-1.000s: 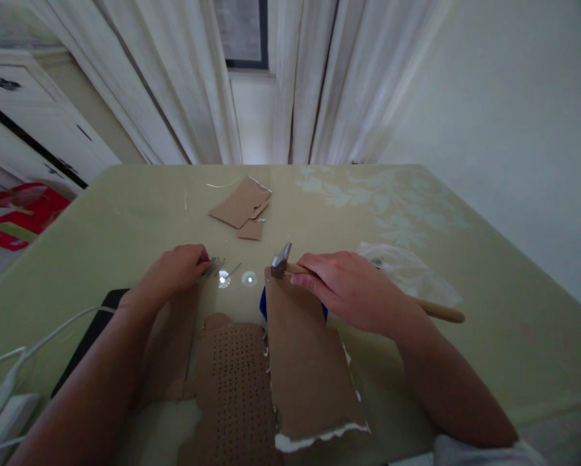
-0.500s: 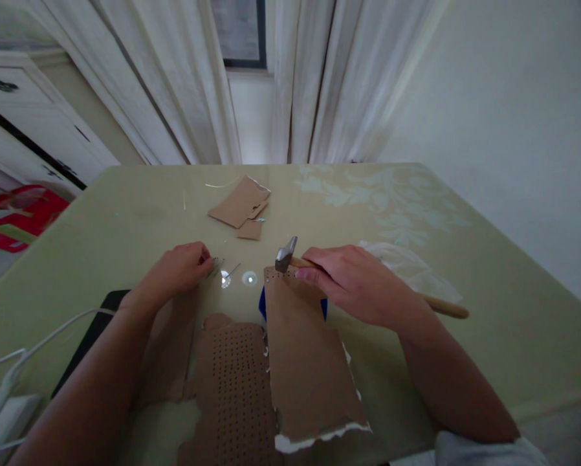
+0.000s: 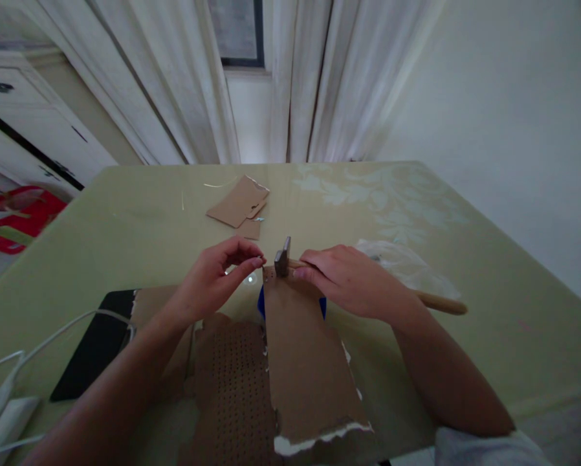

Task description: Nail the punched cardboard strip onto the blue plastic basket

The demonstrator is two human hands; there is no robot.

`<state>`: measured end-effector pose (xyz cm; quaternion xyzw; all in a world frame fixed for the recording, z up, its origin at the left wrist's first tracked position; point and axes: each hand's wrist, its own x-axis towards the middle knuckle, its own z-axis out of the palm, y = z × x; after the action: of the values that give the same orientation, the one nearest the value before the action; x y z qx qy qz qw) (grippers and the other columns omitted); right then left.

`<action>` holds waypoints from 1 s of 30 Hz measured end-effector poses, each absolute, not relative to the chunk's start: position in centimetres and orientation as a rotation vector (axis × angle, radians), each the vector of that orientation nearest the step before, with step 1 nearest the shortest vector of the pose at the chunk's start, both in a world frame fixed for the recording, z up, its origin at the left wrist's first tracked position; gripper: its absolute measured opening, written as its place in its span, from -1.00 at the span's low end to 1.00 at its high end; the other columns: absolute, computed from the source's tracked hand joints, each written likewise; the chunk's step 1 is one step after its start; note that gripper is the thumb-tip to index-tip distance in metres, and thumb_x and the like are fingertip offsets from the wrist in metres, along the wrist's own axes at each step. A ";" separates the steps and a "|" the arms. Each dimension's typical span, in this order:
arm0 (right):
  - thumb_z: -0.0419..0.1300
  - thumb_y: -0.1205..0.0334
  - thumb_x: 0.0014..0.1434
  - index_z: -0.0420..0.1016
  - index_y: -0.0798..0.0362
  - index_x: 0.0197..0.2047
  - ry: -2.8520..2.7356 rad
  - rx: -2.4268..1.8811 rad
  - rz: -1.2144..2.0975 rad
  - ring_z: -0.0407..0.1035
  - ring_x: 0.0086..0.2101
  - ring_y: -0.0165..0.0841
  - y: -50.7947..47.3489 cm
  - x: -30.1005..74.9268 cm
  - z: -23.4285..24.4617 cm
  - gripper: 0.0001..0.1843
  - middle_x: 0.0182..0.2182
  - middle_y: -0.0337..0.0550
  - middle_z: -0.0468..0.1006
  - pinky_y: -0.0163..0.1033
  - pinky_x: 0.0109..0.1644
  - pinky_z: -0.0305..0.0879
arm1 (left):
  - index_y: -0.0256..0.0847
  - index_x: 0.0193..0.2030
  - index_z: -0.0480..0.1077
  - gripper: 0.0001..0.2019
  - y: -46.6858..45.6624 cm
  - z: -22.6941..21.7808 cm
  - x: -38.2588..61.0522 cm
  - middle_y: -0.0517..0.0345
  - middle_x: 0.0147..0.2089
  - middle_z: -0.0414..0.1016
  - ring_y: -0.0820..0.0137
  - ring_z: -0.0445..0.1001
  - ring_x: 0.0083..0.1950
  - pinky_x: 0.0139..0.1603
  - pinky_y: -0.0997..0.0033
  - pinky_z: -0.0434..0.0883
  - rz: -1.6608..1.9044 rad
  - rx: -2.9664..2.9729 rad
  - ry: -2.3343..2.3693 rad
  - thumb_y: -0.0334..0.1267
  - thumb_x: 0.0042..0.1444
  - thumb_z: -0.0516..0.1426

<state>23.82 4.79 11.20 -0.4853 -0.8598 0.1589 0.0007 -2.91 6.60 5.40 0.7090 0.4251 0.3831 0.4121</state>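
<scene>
My right hand [image 3: 356, 285] is closed around the wooden handle of a hammer [image 3: 281, 260], gripping it close to the head. The metal head sits over the far end of a torn cardboard strip [image 3: 310, 369], near a row of small holes. At that strip's far left corner, my left hand [image 3: 217, 275] pinches a tiny thin nail between thumb and fingertips; most of it is hidden. A blue object [image 3: 261, 303] shows from under the strip on both sides. Left of the strip lies a cardboard piece [image 3: 237, 369] punched with rows of holes.
Cardboard scraps [image 3: 239, 202] lie further back on the table. A clear plastic bag [image 3: 407, 268] rests beyond my right forearm. On the left are a black flat object [image 3: 96, 349], a white cable [image 3: 72, 323] and a power strip [image 3: 9, 421].
My left hand has moved right, from the loose nails on the tabletop to the strip's far left corner. The hammer head has turned slightly; my right hand stays nearly in place.
</scene>
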 end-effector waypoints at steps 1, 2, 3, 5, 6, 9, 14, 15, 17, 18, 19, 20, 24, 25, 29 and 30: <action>0.08 0.07 0.65 0.60 0.05 -0.13 -2.698 -1.528 0.497 0.57 -0.20 -0.21 4.8 23.8 11.2 -0.62 -0.23 -0.05 0.73 -0.16 -0.15 0.15 | -0.21 -0.12 0.58 -0.79 6.6 5.4 -2.9 0.06 -0.21 0.72 0.33 0.67 -0.19 -0.14 0.36 0.59 0.956 1.780 1.055 -0.09 0.37 0.30; 0.08 0.06 0.66 0.60 0.05 -0.13 -2.698 -1.528 0.495 0.57 -0.20 -0.21 4.8 23.8 11.2 -0.62 -0.23 -0.06 0.73 -0.16 -0.14 0.15 | -0.21 -0.11 0.58 -0.80 6.6 5.4 -3.0 0.05 -0.20 0.73 0.33 0.67 -0.17 -0.13 0.35 0.59 0.950 1.778 1.045 -0.10 0.38 0.29; 0.08 0.06 0.66 0.60 0.05 -0.13 -2.698 -1.528 0.493 0.57 -0.19 -0.21 4.8 23.8 11.2 -0.63 -0.23 -0.06 0.73 -0.16 -0.14 0.15 | -0.21 -0.10 0.57 -0.80 6.5 5.4 -3.0 0.05 -0.19 0.73 0.32 0.68 -0.16 -0.12 0.35 0.59 0.944 1.781 1.040 -0.11 0.39 0.28; 0.09 0.07 0.66 0.59 0.05 -0.13 -2.701 -1.532 0.498 0.58 -0.19 -0.20 4.8 23.8 11.3 -0.63 -0.24 -0.06 0.73 -0.16 -0.14 0.15 | -0.21 -0.11 0.57 -0.80 6.4 5.3 -2.9 0.04 -0.19 0.72 0.31 0.67 -0.16 -0.11 0.34 0.59 0.923 1.804 1.040 -0.11 0.40 0.27; 0.09 0.07 0.66 0.59 0.05 -0.14 -2.703 -1.532 0.500 0.58 -0.19 -0.20 4.8 23.7 11.3 -0.63 -0.23 -0.06 0.73 -0.16 -0.14 0.15 | -0.21 -0.11 0.57 -0.80 6.4 5.3 -2.8 0.04 -0.20 0.72 0.31 0.67 -0.17 -0.12 0.34 0.59 0.908 1.819 1.044 -0.11 0.41 0.26; 0.09 0.07 0.66 0.60 0.06 -0.13 -2.712 -1.524 0.496 0.58 -0.18 -0.20 4.8 23.7 11.3 -0.63 -0.22 -0.05 0.74 -0.16 -0.14 0.15 | -0.20 -0.11 0.57 -0.78 6.2 5.0 -2.7 0.05 -0.20 0.71 0.31 0.66 -0.19 -0.20 0.36 0.57 0.853 1.854 1.065 -0.08 0.41 0.26; 0.07 0.06 0.67 0.61 0.07 -0.10 -2.737 -1.531 0.479 0.59 -0.16 -0.18 4.8 23.8 11.3 -0.61 -0.19 -0.01 0.75 -0.15 -0.12 0.17 | -0.18 -0.07 0.57 -0.79 6.1 4.6 -2.7 0.06 -0.19 0.70 0.31 0.66 -0.18 -0.24 0.39 0.56 0.826 1.887 1.078 -0.08 0.41 0.27; 0.07 0.06 0.67 0.61 0.06 -0.10 -2.740 -1.532 0.478 0.59 -0.16 -0.18 4.8 23.8 11.4 -0.61 -0.19 -0.01 0.75 -0.15 -0.12 0.17 | -0.18 -0.07 0.57 -0.80 6.1 4.5 -2.7 0.07 -0.19 0.70 0.31 0.66 -0.18 -0.24 0.39 0.56 0.833 1.889 1.073 -0.09 0.41 0.27; 0.06 0.05 0.67 0.61 0.06 -0.08 -2.741 -1.527 0.475 0.59 -0.15 -0.17 4.8 23.8 11.4 -0.61 -0.18 -0.01 0.75 -0.15 -0.11 0.17 | -0.18 -0.08 0.56 -0.82 6.1 4.5 -2.6 0.08 -0.20 0.70 0.32 0.66 -0.19 -0.22 0.39 0.57 0.850 1.891 1.062 -0.11 0.40 0.27; 0.05 0.05 0.67 0.61 0.06 -0.08 -2.741 -1.527 0.475 0.60 -0.14 -0.17 4.8 23.8 11.4 -0.61 -0.17 -0.01 0.76 -0.15 -0.11 0.17 | -0.18 -0.09 0.56 -0.82 6.0 4.5 -2.6 0.09 -0.21 0.69 0.33 0.66 -0.19 -0.21 0.39 0.58 0.855 1.891 1.062 -0.11 0.40 0.28; 0.05 0.05 0.67 0.61 0.06 -0.08 -2.737 -1.528 0.474 0.60 -0.15 -0.18 4.7 23.8 11.4 -0.61 -0.17 -0.01 0.76 -0.15 -0.11 0.17 | -0.18 -0.08 0.56 -0.82 6.0 4.5 -2.5 0.09 -0.21 0.69 0.33 0.66 -0.19 -0.22 0.39 0.58 0.853 1.893 1.065 -0.11 0.39 0.28; 0.05 0.04 0.67 0.61 0.06 -0.08 -2.733 -1.530 0.475 0.60 -0.15 -0.18 4.7 23.8 11.4 -0.60 -0.17 -0.01 0.76 -0.15 -0.11 0.17 | -0.18 -0.08 0.56 -0.83 6.0 4.4 -2.5 0.09 -0.21 0.69 0.33 0.66 -0.19 -0.23 0.40 0.57 0.845 1.897 1.070 -0.12 0.39 0.29; 0.05 0.04 0.67 0.59 0.05 -0.11 -2.730 -1.538 0.474 0.60 -0.16 -0.18 4.7 23.7 11.4 -0.60 -0.20 -0.03 0.75 -0.15 -0.13 0.16 | -0.17 -0.07 0.58 -0.83 6.0 4.4 -2.6 0.09 -0.20 0.70 0.33 0.66 -0.20 -0.25 0.42 0.55 0.819 1.922 1.071 -0.13 0.37 0.30; 0.05 0.04 0.67 0.59 0.05 -0.11 -2.731 -1.540 0.476 0.60 -0.16 -0.18 4.7 23.6 11.5 -0.60 -0.20 -0.03 0.75 -0.15 -0.13 0.16 | -0.17 -0.08 0.58 -0.83 6.0 4.4 -2.6 0.09 -0.20 0.70 0.33 0.66 -0.20 -0.24 0.41 0.56 0.823 1.929 1.070 -0.13 0.37 0.30; 0.06 0.04 0.67 0.60 0.05 -0.10 -2.728 -1.542 0.485 0.59 -0.16 -0.18 4.7 23.6 11.5 -0.61 -0.17 -0.02 0.75 -0.15 -0.13 0.16 | -0.16 -0.08 0.58 -0.85 6.0 4.4 -2.4 0.10 -0.21 0.70 0.34 0.66 -0.22 -0.23 0.41 0.58 0.839 1.950 1.078 -0.14 0.36 0.31; 0.06 0.04 0.67 0.60 0.05 -0.09 -2.726 -1.541 0.487 0.59 -0.16 -0.18 4.7 23.6 11.4 -0.61 -0.17 -0.02 0.75 -0.15 -0.13 0.17 | -0.16 -0.08 0.58 -0.86 6.0 4.4 -2.4 0.10 -0.21 0.70 0.34 0.66 -0.22 -0.23 0.41 0.58 0.840 1.952 1.079 -0.15 0.36 0.31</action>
<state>23.58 4.71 11.43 -0.4861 -0.8601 0.1537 -0.0139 -2.37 5.98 4.44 0.7610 0.4204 0.3276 0.3700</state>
